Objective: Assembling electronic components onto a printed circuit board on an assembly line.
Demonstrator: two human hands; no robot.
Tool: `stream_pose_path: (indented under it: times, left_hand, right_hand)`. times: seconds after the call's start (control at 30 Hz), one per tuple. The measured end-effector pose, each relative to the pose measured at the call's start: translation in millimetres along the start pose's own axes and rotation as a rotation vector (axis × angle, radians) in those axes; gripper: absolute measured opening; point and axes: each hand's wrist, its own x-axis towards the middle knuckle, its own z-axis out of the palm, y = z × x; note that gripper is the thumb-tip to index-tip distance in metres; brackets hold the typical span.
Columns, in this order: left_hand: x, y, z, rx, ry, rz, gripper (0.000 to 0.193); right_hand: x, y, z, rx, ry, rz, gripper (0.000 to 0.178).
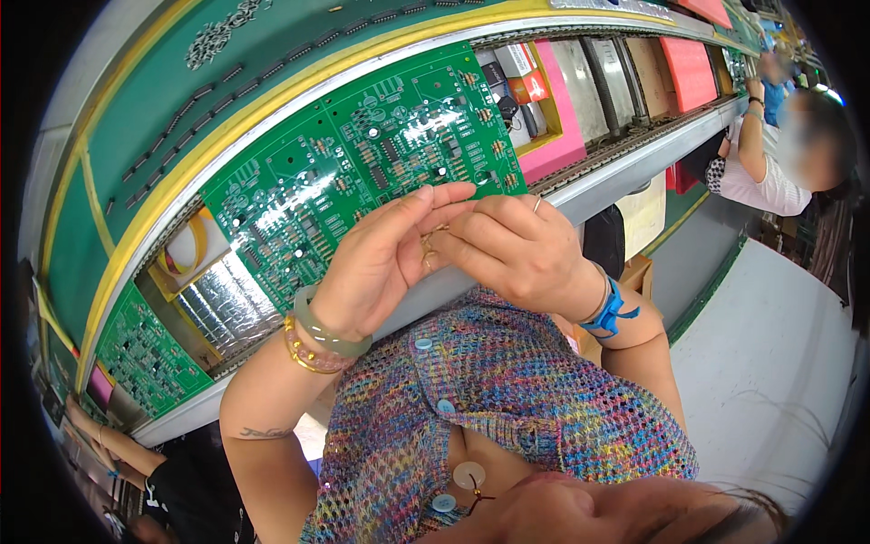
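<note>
My left hand (385, 249) is cupped, palm turned up, and cradles a few tiny tan parts with thin wire leads (430, 252). Over that palm, my right hand (518, 245) has its fingers curled in and pressed together; whatever lies between its fingertips is hidden. Both hands hover at the near edge of a large green circuit board (313, 168), which lies on the conveyor rails. Chips, small cylindrical capacitors and rows of tiny parts are mounted across it.
Beyond the board, a green shelf with yellow edging (136, 113) carries rows of black chips (272, 72) and a pile of small metal parts (216, 41). Another circuit board (149, 354) sits farther left on the conveyor. A pink-edged bin (555, 136) stands right. Other people work at both ends.
</note>
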Motion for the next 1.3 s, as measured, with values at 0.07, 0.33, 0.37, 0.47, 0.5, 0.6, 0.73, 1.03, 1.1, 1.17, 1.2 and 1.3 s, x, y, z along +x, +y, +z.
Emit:
stream_pose_path:
  times: [0.07,0.33,0.37,0.47,0.5,0.6,0.73,1.03,1.1,1.17,1.2,1.3]
  left_hand:
    - [-1.2,-1.4,6.2,0.066,0.072,0.005,0.047]
    - [-27.7,-33.3,-2.0,0.134,-0.018,0.070,0.032]
    - [-34.4,-37.2,-4.1,0.136,-0.019,0.072,0.032]
    - [-51.9,-45.7,-10.8,0.079,0.022,0.114,0.026]
    - [-57.0,-47.9,-13.8,0.078,0.021,0.115,0.026]
    - [-69.2,-55.5,-21.9,0.097,0.064,0.143,0.023]
    - [-82.4,-62.9,-27.5,0.065,0.096,0.169,0.020]
    - [-92.6,-61.7,-35.2,0.056,0.127,0.183,0.016]
    - [-94.1,-61.6,-40.9,0.058,0.095,0.174,0.019]
    - [-93.9,-60.5,-40.0,0.057,0.059,0.164,0.021]
    - [-93.1,-58.8,-33.4,0.011,0.084,0.192,0.025]
    - [-91.8,-57.6,-37.1,0.047,0.072,0.229,0.034]
  right_hand:
    - [-0.1,-0.5,-3.5,-0.051,-0.096,-0.072,0.016]
    - [-8.7,-21.6,-16.9,0.151,0.077,0.135,0.019]
    - [-9.4,-26.6,-19.5,0.213,0.055,0.159,0.021]
    - [-11.1,-39.6,-14.1,0.237,0.100,0.167,0.021]
    - [-11.1,-42.9,-12.8,0.243,0.108,0.175,0.021]
    - [-11.0,-51.3,-7.9,0.243,0.110,0.108,0.020]
    - [-9.8,-60.2,-8.3,0.235,0.084,0.054,0.020]
    - [-2.6,-69.9,-7.3,0.092,0.028,-0.070,0.028]
    - [1.1,-72.6,-8.5,0.064,0.018,-0.060,0.025]
    - [6.1,-73.2,-7.5,0.122,-0.003,0.017,0.022]
    - [8.6,-73.2,-6.6,0.179,-0.018,0.097,0.018]
    - [15.3,-56.9,11.6,0.278,0.050,0.375,0.013]
